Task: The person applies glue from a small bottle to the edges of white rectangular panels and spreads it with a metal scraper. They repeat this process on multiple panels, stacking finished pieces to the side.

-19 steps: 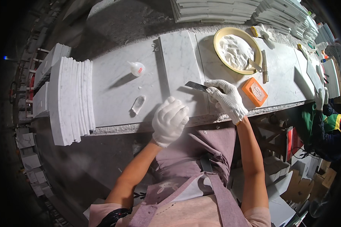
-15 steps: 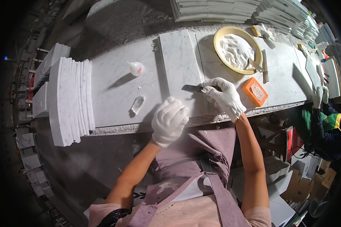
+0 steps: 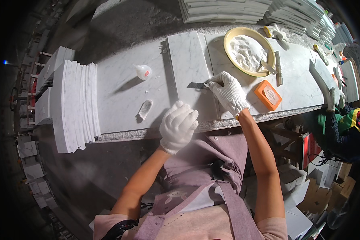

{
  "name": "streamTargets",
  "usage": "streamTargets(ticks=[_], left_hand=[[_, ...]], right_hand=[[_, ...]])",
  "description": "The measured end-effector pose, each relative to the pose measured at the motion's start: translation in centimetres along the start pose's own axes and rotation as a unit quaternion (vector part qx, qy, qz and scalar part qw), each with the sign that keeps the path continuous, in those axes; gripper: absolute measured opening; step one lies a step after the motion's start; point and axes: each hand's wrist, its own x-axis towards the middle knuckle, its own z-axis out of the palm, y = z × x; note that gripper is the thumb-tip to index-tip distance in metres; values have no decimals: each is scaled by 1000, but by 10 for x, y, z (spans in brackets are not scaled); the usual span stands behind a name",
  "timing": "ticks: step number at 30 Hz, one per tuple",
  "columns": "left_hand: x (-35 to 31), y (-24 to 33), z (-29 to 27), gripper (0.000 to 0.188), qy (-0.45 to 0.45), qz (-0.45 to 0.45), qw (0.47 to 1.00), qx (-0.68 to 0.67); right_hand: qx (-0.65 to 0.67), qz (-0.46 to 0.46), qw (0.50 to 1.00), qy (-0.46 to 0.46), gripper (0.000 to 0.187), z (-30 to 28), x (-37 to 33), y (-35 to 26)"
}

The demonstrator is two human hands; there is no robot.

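Observation:
A white marble slab (image 3: 191, 60) lies across the bench before me, raised above the stone under it. My right hand (image 3: 229, 94), in a white knit glove, grips a dark flat scraper blade (image 3: 197, 85) over the middle of the slab. My left hand (image 3: 179, 127), also gloved, is held at the slab's near end with its fingers curled together. What lies inside those fingers, if anything, is hidden. Right of the slab stands a cream basin (image 3: 273, 60) of white paste or powder, with a putty knife (image 3: 268, 67) resting in it.
An orange box (image 3: 268, 95) sits near the bench's front edge. A white squeeze bottle (image 3: 144, 72) and a white scrap (image 3: 145, 109) lie to the left. Stacked marble slabs (image 3: 77, 108) stand at the left end. At far right, a gloved co-worker (image 3: 340, 134) handles another slab.
My right hand has moved slightly left and away from me, carrying the scraper blade across the slab. My left hand stays almost in place.

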Motion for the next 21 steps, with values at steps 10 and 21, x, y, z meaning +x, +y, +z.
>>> streamTargets(ticks=[10, 21], left_hand=[[14, -18, -37, 31, 54, -94, 989, 98], [58, -124, -32, 61, 2, -484, 862, 153]], right_hand=[[445, 50, 892, 56, 26, -39, -58, 33], [472, 109, 872, 63, 35, -13, -179, 129]])
